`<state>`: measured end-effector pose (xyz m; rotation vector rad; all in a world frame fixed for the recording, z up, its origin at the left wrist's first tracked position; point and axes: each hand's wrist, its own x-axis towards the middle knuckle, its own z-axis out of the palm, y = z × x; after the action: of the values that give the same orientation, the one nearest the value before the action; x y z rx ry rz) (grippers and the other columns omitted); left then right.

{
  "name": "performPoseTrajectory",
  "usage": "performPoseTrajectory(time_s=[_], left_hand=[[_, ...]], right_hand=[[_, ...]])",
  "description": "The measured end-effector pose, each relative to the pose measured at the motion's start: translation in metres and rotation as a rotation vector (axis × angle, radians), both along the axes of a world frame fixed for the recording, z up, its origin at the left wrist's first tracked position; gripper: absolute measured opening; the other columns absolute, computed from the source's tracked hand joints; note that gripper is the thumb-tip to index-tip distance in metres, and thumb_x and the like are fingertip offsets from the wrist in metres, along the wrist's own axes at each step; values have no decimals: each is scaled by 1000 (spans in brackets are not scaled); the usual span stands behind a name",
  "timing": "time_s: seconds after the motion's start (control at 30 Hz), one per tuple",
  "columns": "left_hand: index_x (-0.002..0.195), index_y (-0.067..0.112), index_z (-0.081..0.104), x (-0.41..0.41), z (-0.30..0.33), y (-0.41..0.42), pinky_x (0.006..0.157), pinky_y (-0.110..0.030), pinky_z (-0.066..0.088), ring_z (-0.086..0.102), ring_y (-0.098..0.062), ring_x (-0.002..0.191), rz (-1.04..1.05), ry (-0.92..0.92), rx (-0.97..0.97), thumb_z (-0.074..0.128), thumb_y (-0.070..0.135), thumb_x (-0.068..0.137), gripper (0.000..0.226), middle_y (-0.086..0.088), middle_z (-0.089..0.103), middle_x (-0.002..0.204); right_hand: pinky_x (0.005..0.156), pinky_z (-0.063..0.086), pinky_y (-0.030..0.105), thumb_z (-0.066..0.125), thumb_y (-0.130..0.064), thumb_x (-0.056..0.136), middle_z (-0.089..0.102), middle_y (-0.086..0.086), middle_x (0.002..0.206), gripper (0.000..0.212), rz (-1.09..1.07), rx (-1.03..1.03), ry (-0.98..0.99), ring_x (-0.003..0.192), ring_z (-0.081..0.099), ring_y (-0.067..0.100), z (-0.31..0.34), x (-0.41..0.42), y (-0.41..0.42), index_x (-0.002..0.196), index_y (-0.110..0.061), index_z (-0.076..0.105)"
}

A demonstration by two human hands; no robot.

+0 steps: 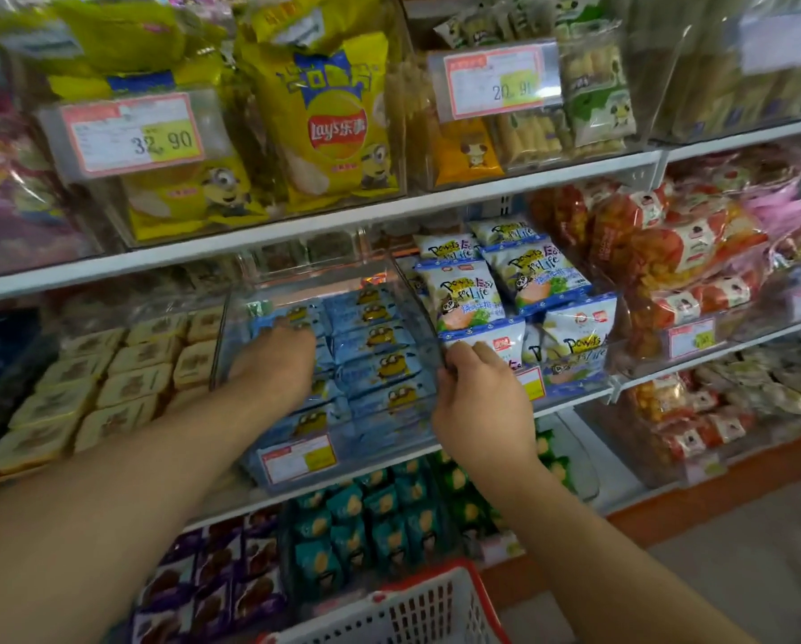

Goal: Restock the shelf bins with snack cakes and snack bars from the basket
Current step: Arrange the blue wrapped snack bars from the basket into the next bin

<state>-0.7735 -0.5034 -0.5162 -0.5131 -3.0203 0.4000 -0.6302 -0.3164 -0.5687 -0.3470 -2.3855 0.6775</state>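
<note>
A clear shelf bin (231, 337) on the middle shelf holds rows of blue snack cake packets (380, 364) printed with yellow cartoon figures. My left hand (273, 360) reaches into the bin's left side, palm down, fingers on the packets there. My right hand (477, 397) pinches the bin's clear right wall at its front corner. The white basket with a red rim (417, 606) stands low at the bottom; its contents are hidden.
White-and-blue snack bags (528, 281) fill the bin to the right. Cream square cakes (134, 369) lie on the left. Yellow chip bags (329, 123) stand on the shelf above; teal packets (371, 518) and purple packets (222, 578) sit on the shelf below.
</note>
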Motion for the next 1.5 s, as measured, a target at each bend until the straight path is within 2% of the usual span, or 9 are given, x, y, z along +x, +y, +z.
performPoseTrajectory(time_s=[0.07,0.27,0.4,0.53,0.67,0.87,1.2,1.4,1.5], left_hand=[[105,2,67,1,0,0,88,-43,57,63,-32,105,7,29,-15,63,-10,84,25,-15,55,114],[106,10,61,6,0,-10,64,-36,54,66,-28,87,-35,31,87,61,-6,83,28,-6,49,79],[109,10,62,27,11,-14,69,-34,52,62,-27,99,-5,-100,236,62,6,85,25,-9,58,108],[144,10,52,62,17,-29,102,-39,51,52,-29,131,-67,-125,401,57,5,92,52,-10,48,149],[150,21,50,114,21,-58,115,-30,38,38,-16,145,-202,-99,527,53,3,97,56,5,37,161],[150,34,45,191,1,-121,87,-13,42,49,-4,118,-278,-114,556,48,10,102,54,20,32,157],[152,21,41,271,-171,-218,107,-35,44,44,-25,139,58,-439,473,60,9,94,62,0,32,157],[163,43,-1,289,-253,-261,105,-46,47,42,-44,140,489,-596,633,54,34,102,82,-18,12,169],[160,26,-13,282,-276,-259,90,-44,54,58,-40,123,552,-606,638,28,26,110,65,-14,35,155]], right_hand=[[60,29,29,62,-15,98,57,6,90,7,-5,5,26,70,41,21,-3,-1,-1,98,-8,64],[59,30,29,61,-12,98,56,6,88,5,8,12,43,70,42,22,-6,-3,-1,98,-8,63],[57,32,30,56,-13,99,53,4,87,9,28,-2,35,70,47,25,-4,-1,-1,94,-9,62],[62,36,32,53,-16,101,53,4,93,10,15,4,-68,76,49,27,4,2,-4,99,-9,60],[72,42,33,54,-15,100,52,9,110,17,41,-28,-209,92,55,31,20,19,-10,114,-7,60],[99,53,42,59,-11,94,33,11,147,54,93,1,-260,128,44,32,11,76,-50,144,-7,40],[100,49,42,56,-10,95,37,5,141,42,350,103,-769,127,46,31,-127,178,-148,136,-10,49],[93,50,43,59,-9,97,37,9,140,35,553,134,-1131,114,50,29,-214,212,-192,131,-12,49],[103,50,45,57,-5,98,31,10,153,54,616,133,-1271,130,47,33,-248,207,-208,149,-11,39]])
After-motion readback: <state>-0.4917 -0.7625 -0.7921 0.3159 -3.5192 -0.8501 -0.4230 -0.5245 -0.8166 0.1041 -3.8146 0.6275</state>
